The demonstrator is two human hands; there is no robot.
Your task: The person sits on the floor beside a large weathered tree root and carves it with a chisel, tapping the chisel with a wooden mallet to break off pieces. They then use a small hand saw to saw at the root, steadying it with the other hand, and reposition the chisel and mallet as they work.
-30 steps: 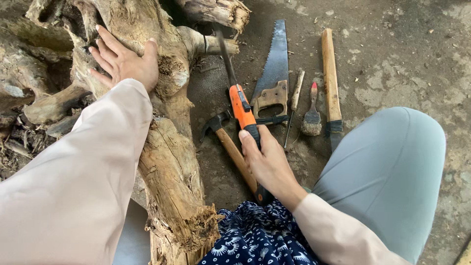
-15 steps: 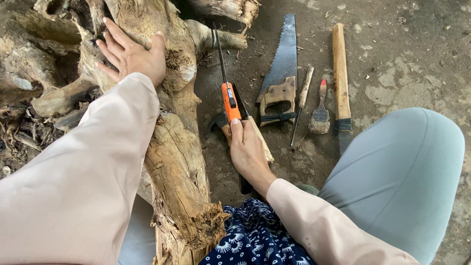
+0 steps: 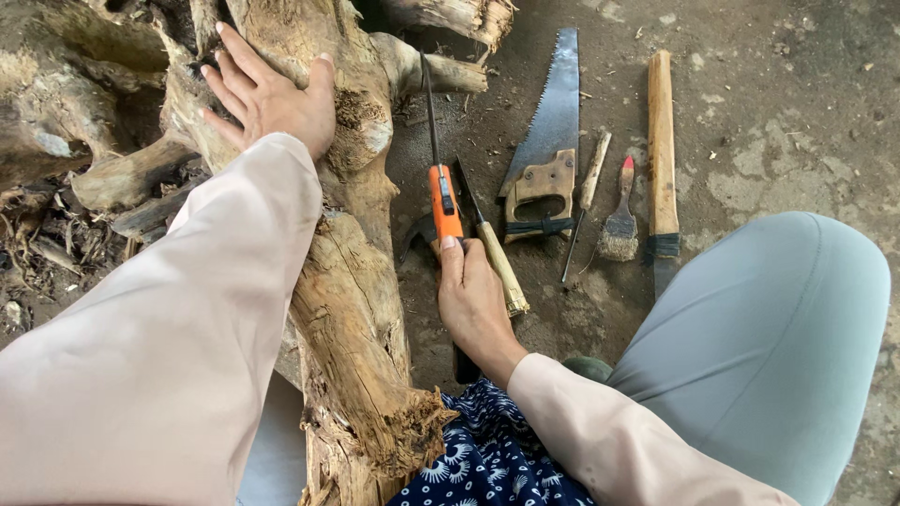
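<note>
A gnarled, rough log (image 3: 352,281) lies lengthwise in front of me. My left hand (image 3: 272,94) rests flat on its upper part, fingers spread. My right hand (image 3: 473,300) is closed around the handle of a narrow saw with an orange and black grip (image 3: 444,201); its thin dark blade points away from me along the log's right side. Under the saw lies a hammer with a wooden handle (image 3: 502,272) and a dark head.
On the dirt ground to the right lie a hand saw with a wooden handle (image 3: 548,150), a thin wooden-handled tool (image 3: 586,201), a small brush (image 3: 621,225) and a long wooden-handled tool (image 3: 662,150). My knee in grey cloth (image 3: 759,356) is at right. Roots and debris lie left.
My right hand with the orange saw has shifted left, toward the log, and the blade now lies nearer the wood. The left hand has stayed on the log.
</note>
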